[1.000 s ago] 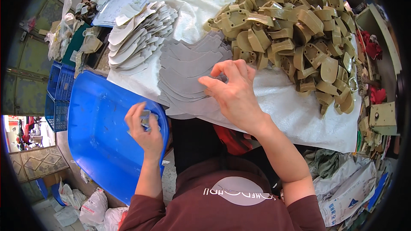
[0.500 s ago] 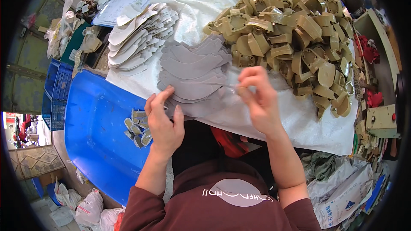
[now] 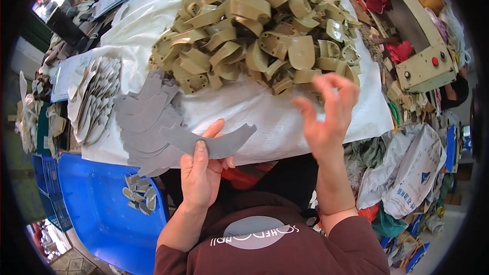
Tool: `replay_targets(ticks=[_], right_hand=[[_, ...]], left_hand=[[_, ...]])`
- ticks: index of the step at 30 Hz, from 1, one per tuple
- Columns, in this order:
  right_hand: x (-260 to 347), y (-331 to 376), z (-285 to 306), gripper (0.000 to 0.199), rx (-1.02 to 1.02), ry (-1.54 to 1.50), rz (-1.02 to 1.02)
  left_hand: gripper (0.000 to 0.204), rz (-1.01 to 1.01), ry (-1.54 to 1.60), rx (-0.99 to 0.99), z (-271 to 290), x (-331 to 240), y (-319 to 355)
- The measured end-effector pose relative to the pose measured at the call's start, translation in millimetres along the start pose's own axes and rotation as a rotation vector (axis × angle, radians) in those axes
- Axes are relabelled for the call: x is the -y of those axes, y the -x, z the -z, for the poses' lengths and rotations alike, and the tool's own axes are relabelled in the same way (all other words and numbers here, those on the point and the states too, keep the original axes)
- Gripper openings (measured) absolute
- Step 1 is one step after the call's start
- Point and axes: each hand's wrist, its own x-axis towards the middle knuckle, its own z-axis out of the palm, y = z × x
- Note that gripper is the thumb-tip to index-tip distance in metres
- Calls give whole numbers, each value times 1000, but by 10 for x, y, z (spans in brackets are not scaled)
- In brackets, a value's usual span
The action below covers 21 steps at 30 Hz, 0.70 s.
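Pinched between the thumb and fingers of my left hand [image 3: 202, 165] is a crescent-shaped grey cut piece [image 3: 219, 145] of thin sheet material. It is held above the white cloth's near edge. My right hand [image 3: 331, 117] is raised with fingers apart and nothing in them, at the near right of a big heap of tan moulded pieces [image 3: 249, 7] that look like shoe heels. Beside my left hand lies an overlapping stack of similar grey cut pieces [image 3: 142, 122]. Farther left is a stack of pale, off-white cut pieces [image 3: 94, 99].
A white cloth [image 3: 280, 142] covers the table. At lower left, a blue tub [image 3: 102, 224] has several grey-and-tan pieces [image 3: 140, 193] in it. A cream control box [image 3: 428, 69] with a red button stands at the right. White sacks [image 3: 412, 173] lie below it.
My left hand has lifted one grey piece off the stack. My right hand has opened from a curled pose. The view has turned right.
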Motion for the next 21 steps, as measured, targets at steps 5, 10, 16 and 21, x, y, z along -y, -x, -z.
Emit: replay_targets(ticks=[5, 10, 16, 21], right_hand=[[-120, 8, -94, 38, 118, 329, -1], [-107, 83, 69, 26, 359, -12, 46], [115, 192, 171, 23, 780, 37, 27], [123, 300, 10, 30, 564, -265, 5]], left_hand=[[47, 69, -64, 56, -2, 30, 4], [46, 75, -70, 8, 89, 48, 29], [40, 61, -19, -2, 124, 75, 47], [37, 51, -1, -36, 132, 107, 27]])
